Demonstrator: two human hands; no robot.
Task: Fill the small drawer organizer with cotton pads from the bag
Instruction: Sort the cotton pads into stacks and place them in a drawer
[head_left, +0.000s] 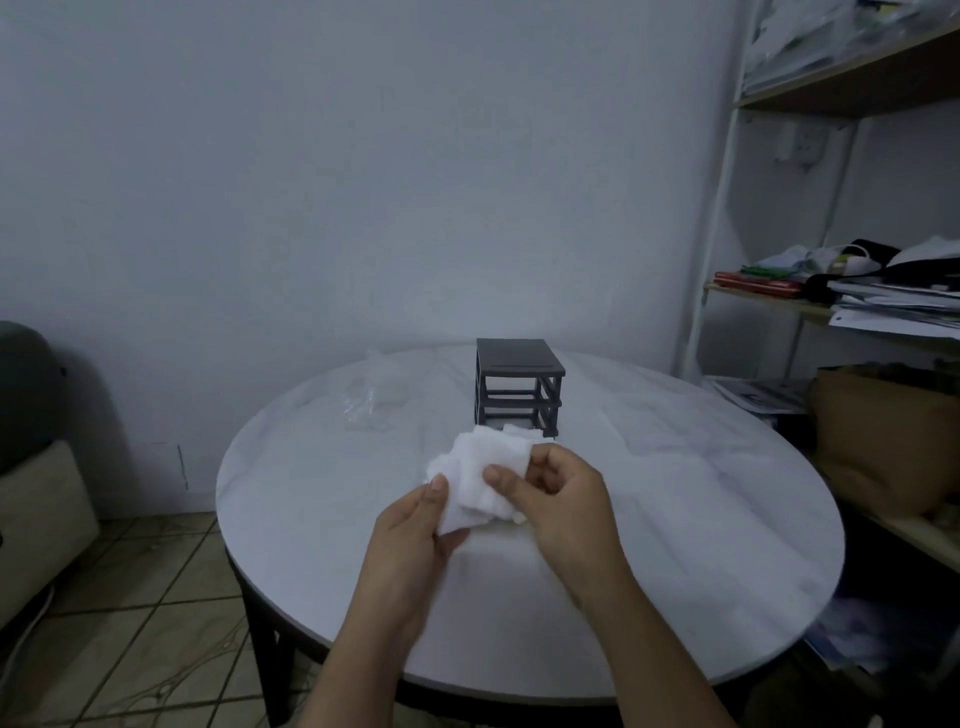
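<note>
Cotton pads (480, 478) bunched above the table, left hand (410, 540) pinching their near-left edge, right hand (556, 504) gripping their right side. Organizer (517, 387) stands straight ahead, just beyond; right hand marginally nearer.

White cotton pads (480, 470) in a loose bunch, dark drawer organizer (518, 387) upright behind, clear bag (374, 397) left of it.

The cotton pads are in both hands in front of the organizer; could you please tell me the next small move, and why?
Probably square the pads into an even stack before moving them on. Both the left hand and the right hand pinch them, and the bunch looks splayed and uneven, while the organizer just behind is small.
</note>
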